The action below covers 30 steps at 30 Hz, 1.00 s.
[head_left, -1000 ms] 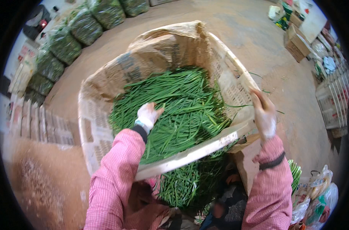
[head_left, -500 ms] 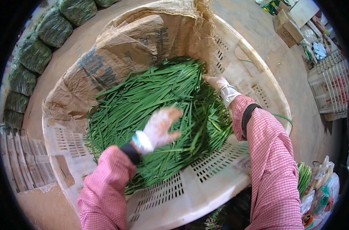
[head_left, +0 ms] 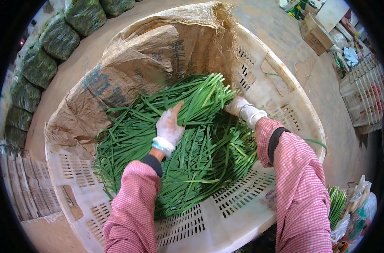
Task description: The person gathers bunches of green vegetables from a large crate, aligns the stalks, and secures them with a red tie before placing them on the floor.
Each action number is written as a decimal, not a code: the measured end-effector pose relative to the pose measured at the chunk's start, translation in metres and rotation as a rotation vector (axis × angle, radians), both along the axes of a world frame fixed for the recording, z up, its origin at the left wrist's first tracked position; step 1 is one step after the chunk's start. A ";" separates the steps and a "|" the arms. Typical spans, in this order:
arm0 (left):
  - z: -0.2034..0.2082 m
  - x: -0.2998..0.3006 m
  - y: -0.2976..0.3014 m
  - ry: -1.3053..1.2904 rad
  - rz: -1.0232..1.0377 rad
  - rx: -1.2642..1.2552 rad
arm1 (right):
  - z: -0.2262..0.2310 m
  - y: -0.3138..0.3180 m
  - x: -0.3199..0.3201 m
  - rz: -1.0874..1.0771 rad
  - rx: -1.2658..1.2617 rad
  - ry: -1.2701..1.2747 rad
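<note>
Across the whole room, bare floor (head_left: 335,147), tan and grey, patchy and worn, browner at the near left. In the middle, a wide off-white plastic basket (head_left: 213,221), slotted in panels, stained along the rim. Over the far and left sides of it, brown woven sacking (head_left: 137,63), creased, marked in faded blue, frayed at the far edge. Inside, a heap of long green leaves (head_left: 187,168), with an upper bunch (head_left: 200,97) on the far side, pale stem ends toward the right. Along the far left, a curving row of plump green bundles (head_left: 59,40) in clear wrap, side by side. From the near side, pink-checked sleeves (head_left: 133,198) with dark bands. At the right, a ribbed pale crate (head_left: 360,101); at the near left, slatted pale crates (head_left: 42,168). At the far right, a cardboard box (head_left: 316,33) beside jumbled odds and ends. At the near right, plastic bags (head_left: 356,215) next to green stems (head_left: 336,202). Smallest, two white-gloved hands, apart from each other: left hand (head_left: 171,126) on the leaves, fingers partly hidden; right hand (head_left: 238,105) at the stem ends, fingertips out of sight. Impossible to tell whether either is clamped on anything.
</note>
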State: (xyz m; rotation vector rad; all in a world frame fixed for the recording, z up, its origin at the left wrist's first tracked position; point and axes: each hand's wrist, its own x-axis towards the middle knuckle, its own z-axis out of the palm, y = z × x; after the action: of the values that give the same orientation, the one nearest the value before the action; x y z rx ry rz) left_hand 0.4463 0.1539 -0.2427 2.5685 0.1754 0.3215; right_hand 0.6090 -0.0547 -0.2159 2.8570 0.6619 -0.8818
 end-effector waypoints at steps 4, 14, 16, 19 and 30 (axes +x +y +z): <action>0.000 -0.014 -0.005 -0.068 0.020 0.078 | 0.044 0.009 -0.005 -0.529 0.209 0.422; 0.015 -0.096 -0.081 0.153 -0.417 0.458 | -0.008 0.018 -0.037 -0.868 0.682 0.176; 0.060 -0.104 -0.086 0.241 -0.468 0.250 | -0.050 -0.023 -0.018 -0.921 0.758 0.360; 0.124 -0.075 -0.062 -0.023 -0.239 -0.122 | -0.046 -0.033 -0.016 -1.040 0.877 0.603; 0.082 0.048 -0.023 0.605 -0.736 -1.141 | 0.068 -0.029 -0.075 -0.636 1.286 0.893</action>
State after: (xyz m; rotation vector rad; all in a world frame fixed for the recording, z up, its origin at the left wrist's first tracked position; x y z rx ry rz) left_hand 0.4941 0.1305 -0.1610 1.3642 -0.2988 -0.6621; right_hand 0.5341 -0.0837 -0.1479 3.6578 0.3749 -2.7842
